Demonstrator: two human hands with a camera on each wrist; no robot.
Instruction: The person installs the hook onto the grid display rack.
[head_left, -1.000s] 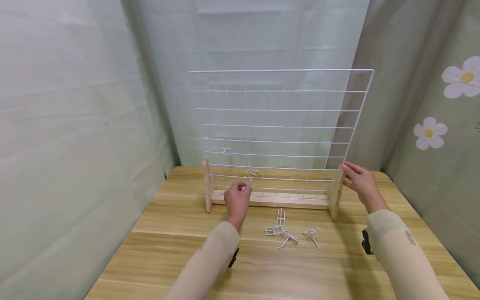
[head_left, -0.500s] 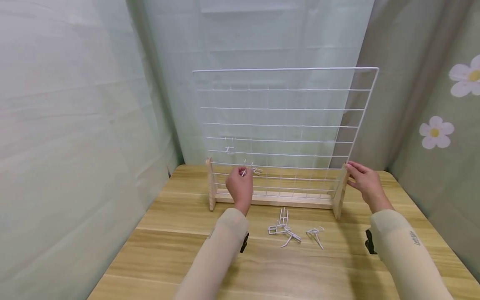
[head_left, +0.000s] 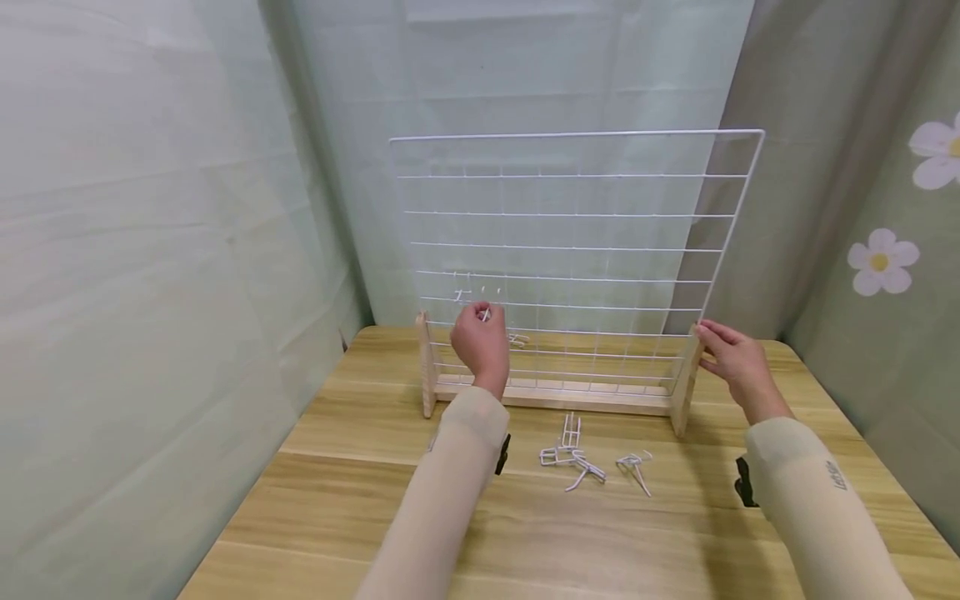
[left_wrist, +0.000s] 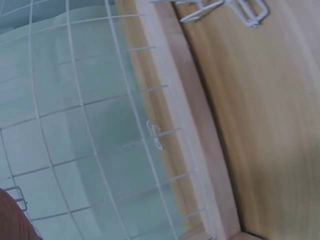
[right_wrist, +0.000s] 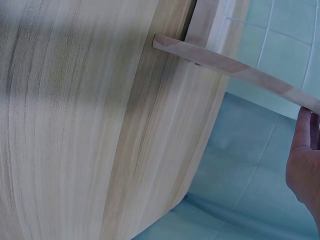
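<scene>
A white wire grid rack (head_left: 577, 247) stands upright in a wooden base (head_left: 585, 400). My left hand (head_left: 483, 346) is in front of its lower left part and pinches a white wire hook (head_left: 486, 315), prongs upward, mostly hidden by the fingers. Just left of it, another wire hook (head_left: 459, 295) hangs on the grid. In the left wrist view, only an edge of the left hand (left_wrist: 14, 220) shows. My right hand (head_left: 738, 365) grips the top of the right wooden upright (head_left: 684, 379) between thumb and fingers; the right wrist view shows fingers (right_wrist: 302, 127) against this upright.
Several loose wire hooks (head_left: 573, 458) lie in a cluster on the wooden table (head_left: 337, 517), with one hook (head_left: 634, 469) apart to their right. A small white hook (head_left: 517, 340) shows at the grid's lower part; whether it hangs there is unclear. Pale curtains (head_left: 172, 250) surround the table.
My left hand has risen with the hook from near the base to the grid's middle rows. The right hand has stayed on the upright. The view has shifted slightly.
</scene>
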